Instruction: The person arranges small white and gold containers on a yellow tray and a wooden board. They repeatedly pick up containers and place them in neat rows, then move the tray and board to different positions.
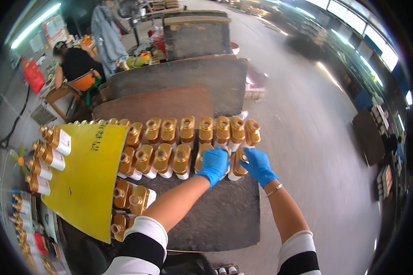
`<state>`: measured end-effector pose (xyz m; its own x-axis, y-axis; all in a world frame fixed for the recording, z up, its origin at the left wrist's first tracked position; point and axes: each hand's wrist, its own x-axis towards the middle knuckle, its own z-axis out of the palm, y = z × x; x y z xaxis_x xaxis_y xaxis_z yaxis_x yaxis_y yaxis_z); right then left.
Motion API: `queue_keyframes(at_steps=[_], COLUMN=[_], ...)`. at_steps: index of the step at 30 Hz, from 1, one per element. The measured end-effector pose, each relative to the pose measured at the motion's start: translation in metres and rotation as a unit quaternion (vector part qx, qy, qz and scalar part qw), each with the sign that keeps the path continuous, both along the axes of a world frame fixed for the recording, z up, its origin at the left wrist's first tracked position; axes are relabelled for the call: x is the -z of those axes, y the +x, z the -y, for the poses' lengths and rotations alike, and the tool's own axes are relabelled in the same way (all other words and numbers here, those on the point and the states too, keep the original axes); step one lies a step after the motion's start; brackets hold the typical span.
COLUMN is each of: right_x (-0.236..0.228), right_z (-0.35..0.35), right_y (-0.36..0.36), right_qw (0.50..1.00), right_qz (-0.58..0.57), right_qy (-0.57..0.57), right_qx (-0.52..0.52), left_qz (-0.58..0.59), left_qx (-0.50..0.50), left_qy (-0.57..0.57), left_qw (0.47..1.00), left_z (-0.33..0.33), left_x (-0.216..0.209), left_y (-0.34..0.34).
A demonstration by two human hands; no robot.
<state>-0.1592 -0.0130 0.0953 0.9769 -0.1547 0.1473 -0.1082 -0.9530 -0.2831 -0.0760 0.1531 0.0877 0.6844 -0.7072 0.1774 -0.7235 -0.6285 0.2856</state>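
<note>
Gold bottles (182, 156) — left grip (214, 163) closed over one, right grip (259, 166) round another's neck.

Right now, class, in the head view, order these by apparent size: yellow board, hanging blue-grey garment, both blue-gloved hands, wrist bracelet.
1. Yellow board
2. Hanging blue-grey garment
3. Left gloved hand and right gloved hand: alike, so unranked
4. Wrist bracelet

Gold-topped bottles (187, 130) are showing a glossy, metallic-looking coating above smooth white lower parts. Blue gloves (214, 161) are presenting a thin, rubbery, finely wrinkled finish. The dark tabletop (215, 213) is looking matt and scuffed; the yellow board (85, 176) is reflecting a soft sheen. Striped sleeves (144, 245) are appearing as matt cloth.
</note>
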Motion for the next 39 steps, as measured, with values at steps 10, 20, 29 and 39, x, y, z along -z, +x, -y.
queue_keyframes(at_steps=[10, 20, 29, 39], right_x=[-0.014, -0.161, -0.173, -0.147], right_z=[-0.01, -0.306, -0.642, -0.761], right_y=[-0.037, 0.098, 0.27, 0.336], right_qw=[0.991, 0.955, 0.865, 0.885], right_qz=[0.031, -0.03, 0.104, 0.033], right_qy=[-0.128, -0.014, -0.023, -0.125], right_qx=[-0.021, -0.293, -0.491, -0.448], left_qz=[0.002, 0.236, 0.052, 0.049], left_qx=[-0.013, -0.513, -0.504, -0.502], left_qy=[-0.102, 0.034, 0.113, -0.042], left_qw=[0.995, 0.824, 0.855, 0.863], left_z=[-0.254, -0.71, -0.842, -0.849], left_x=[-0.128, -0.178, -0.167, -0.154], left_y=[-0.009, 0.061, 0.094, 0.078])
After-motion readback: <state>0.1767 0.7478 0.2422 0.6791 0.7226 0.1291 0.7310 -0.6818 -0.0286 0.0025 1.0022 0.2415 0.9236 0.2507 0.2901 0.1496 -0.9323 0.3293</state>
